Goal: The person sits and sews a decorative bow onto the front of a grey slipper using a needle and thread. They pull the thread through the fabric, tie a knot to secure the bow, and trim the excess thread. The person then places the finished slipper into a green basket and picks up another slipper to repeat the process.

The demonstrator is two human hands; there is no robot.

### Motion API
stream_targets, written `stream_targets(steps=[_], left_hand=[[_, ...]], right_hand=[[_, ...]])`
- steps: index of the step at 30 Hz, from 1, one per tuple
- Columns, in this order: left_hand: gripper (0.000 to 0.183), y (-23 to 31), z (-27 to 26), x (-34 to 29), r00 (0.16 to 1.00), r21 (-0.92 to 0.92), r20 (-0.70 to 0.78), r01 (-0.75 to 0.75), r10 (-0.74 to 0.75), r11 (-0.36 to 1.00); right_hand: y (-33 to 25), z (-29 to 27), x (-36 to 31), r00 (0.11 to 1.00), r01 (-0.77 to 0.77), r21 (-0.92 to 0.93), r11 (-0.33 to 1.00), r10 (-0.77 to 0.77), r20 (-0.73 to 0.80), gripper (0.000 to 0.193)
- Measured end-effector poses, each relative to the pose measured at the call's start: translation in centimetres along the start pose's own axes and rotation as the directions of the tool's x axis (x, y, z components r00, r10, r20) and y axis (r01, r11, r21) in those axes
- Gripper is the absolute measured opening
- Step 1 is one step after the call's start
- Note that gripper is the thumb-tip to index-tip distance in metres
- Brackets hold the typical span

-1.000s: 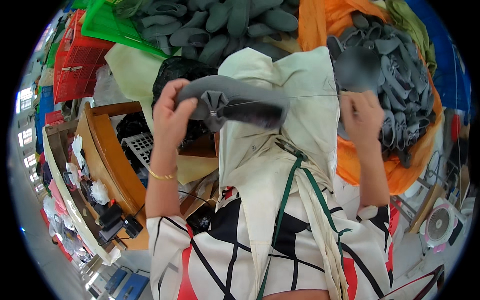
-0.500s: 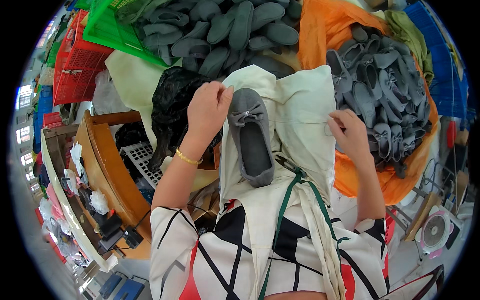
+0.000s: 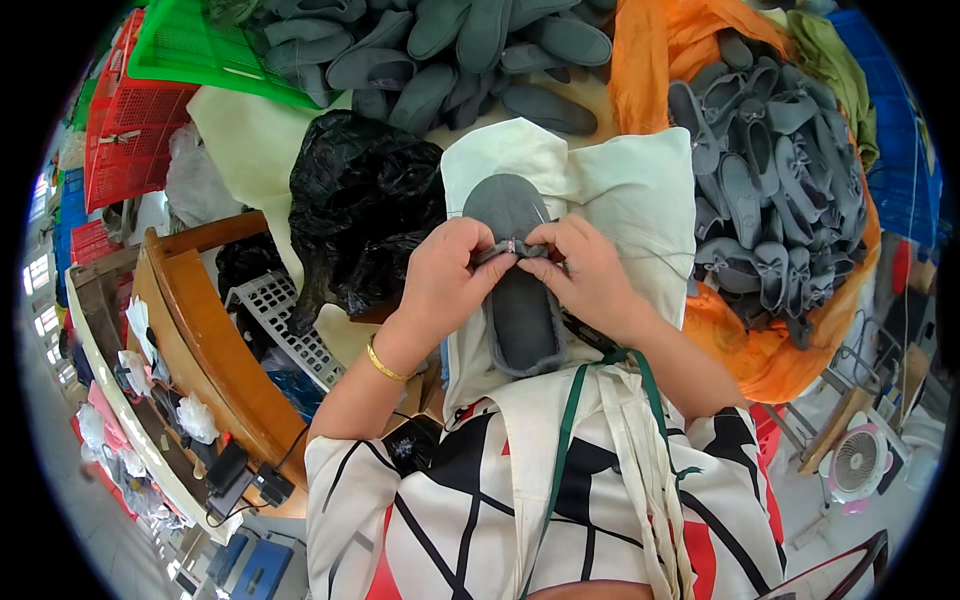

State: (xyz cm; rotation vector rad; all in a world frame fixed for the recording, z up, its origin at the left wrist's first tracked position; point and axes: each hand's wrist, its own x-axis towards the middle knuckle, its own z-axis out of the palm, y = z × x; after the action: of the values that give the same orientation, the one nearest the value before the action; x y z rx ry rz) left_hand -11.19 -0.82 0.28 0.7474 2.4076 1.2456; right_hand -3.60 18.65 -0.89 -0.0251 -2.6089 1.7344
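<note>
Gray shoe: the gray shoe [image 3: 505, 205] is lying on the pale lap cloth [image 3: 640, 180], with its toe pointing away from the person and its heel [image 3: 527, 366] pointing toward the belly.
Left hand: the left hand [image 3: 450, 262] is pinching the left side of the little bow [image 3: 513, 247] with thumb and finger.
Right hand: the right hand [image 3: 587, 268] is pinching the right side of the same bow, and the fingertips of both hands are nearly meeting.
Shoe's weight: it is looking light, so I am guessing one hand would be enough to lift it.
Gray cloth: it is looking soft and bendy, and probably a bit fuzzy, so it likely won't be slipping much.
Shoe's bottom: it is hiding against the lap cloth, so I am only guessing that it is stiffer than the top.
Bow: it is looking like the weak part; hard tugging could be pulling it crooked or loose.
Shiny bit: something tiny is shining in the bow's middle, and rough rubbing might be hurting it.
Best hold: for lifting, cupping the heel or the sides should be safest; for the bow, gently pinching both ends.
</note>
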Motion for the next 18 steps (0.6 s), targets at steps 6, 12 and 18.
stream_targets(steps=[6, 12, 18], left_hand=[[0.019, -0.3, 0.2, 0.3, 1.0, 0.011, -0.023, -0.016, 0.017, 1.0], [0.023, -0.9, 0.3, 0.4, 0.997, -0.106, 0.042, 0.063, -0.059, 0.992], [0.02, -0.7, 0.0, 0.9, 0.983, -0.241, 0.074, 0.183, -0.169, 0.953]], right_hand=[[0.3, 0.5, 0.4, 0.999, 0.041, -0.105, 0.994, -0.042, -0.006, 0.025], [-0.2, 0.2, 1.3, 0.969, -0.231, 0.049, 0.972, 0.226, 0.1, 0.024], [-1.5, -0.9, 1.6, 0.932, -0.347, 0.104, 0.932, 0.331, 0.148, 0.026]])
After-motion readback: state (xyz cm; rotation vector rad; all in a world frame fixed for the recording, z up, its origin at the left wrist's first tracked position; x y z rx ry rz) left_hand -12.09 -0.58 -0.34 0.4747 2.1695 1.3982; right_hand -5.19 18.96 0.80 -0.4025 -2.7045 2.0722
